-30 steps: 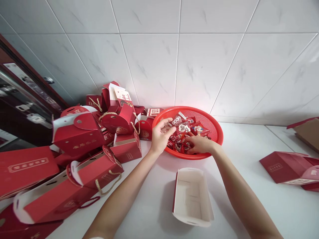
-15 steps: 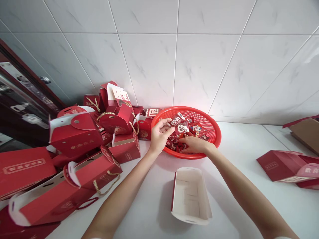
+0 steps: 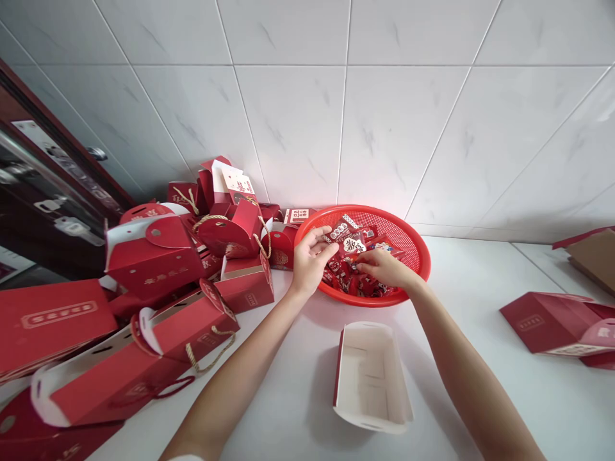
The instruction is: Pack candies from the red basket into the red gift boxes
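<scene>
A red perforated plastic basket (image 3: 417, 256) stands near the wall with small red candy packets in it. My left hand (image 3: 307, 262) is at its left rim, thumb and fingers closed on the edge of a red candy packet (image 3: 354, 245) with white lettering. Over the middle of the basket, my right hand (image 3: 387, 267) has its fingertips drawn together above loose wrapped candies (image 3: 353, 282). What they pinch is too small to make out. In front of the basket, between my forearms, sits an open-topped box (image 3: 372, 378) with a white inside.
Red gift boxes (image 3: 154, 256) with rope handles are heaped on the left. At the right lie another red box (image 3: 542, 323) and a brown cardboard piece (image 3: 596, 259). A tiled wall (image 3: 288, 128) rises behind the white counter (image 3: 461, 307).
My right hand has risen out of the candies and moved slightly up, its fingers now pinched. My left hand keeps its place by the packet. The whole view has shifted slightly.
</scene>
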`<move>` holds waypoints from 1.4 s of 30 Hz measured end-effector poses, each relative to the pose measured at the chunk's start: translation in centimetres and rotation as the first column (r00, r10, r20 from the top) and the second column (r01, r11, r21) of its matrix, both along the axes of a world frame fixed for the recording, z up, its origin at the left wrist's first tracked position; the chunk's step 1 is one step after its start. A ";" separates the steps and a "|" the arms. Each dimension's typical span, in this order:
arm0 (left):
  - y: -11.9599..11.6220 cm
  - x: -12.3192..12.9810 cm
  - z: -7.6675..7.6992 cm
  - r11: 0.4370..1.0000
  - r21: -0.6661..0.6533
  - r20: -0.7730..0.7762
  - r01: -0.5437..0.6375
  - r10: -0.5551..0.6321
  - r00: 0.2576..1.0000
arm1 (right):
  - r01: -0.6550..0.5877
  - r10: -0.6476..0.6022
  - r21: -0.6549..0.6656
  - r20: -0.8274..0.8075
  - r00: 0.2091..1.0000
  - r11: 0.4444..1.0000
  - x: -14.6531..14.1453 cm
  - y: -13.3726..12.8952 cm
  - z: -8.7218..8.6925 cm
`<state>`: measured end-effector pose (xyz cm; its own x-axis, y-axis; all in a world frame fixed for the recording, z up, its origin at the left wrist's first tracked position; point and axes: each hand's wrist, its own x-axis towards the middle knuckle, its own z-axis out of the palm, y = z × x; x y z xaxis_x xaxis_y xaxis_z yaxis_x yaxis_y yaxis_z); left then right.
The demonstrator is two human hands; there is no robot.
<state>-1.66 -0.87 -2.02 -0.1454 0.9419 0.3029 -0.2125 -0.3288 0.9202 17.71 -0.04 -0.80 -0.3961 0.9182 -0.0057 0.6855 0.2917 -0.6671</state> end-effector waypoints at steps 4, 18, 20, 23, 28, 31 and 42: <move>0.1 -0.2 0.5 0.998 -0.067 0.202 0.004 0.009 0.979 | 0.079 -0.078 0.000 -0.174 0.982 0.997 0.5 0.2 -0.1; 1.1 -1.7 1.0 0.994 -0.107 0.373 -0.018 0.057 0.926 | 0.173 -0.172 0.032 -0.013 0.985 0.984 2.7 0.7 0.2; 1.3 -1.9 0.9 0.995 -0.094 0.361 -0.040 0.071 0.930 | 0.146 -0.147 0.028 0.037 0.988 0.989 2.9 0.6 0.5; 1.4 -1.9 0.8 0.994 -0.094 0.369 -0.048 0.080 0.926 | 0.116 -0.117 0.023 0.111 0.987 0.993 2.8 0.5 0.7; 1.5 -2.0 0.7 0.994 -0.101 0.384 -0.039 0.075 0.920 | 0.054 -0.048 -0.025 0.204 0.978 0.998 2.3 0.3 0.5; 1.6 -2.0 0.6 0.995 -0.096 0.378 -0.038 0.072 0.923 | 0.021 -0.011 -0.041 0.231 0.973 0.999 2.1 0.1 0.6; 1.5 -1.7 0.7 0.995 -0.094 0.376 -0.039 0.072 0.924 | -0.038 0.038 -0.003 0.223 0.974 0.999 1.5 -0.5 1.1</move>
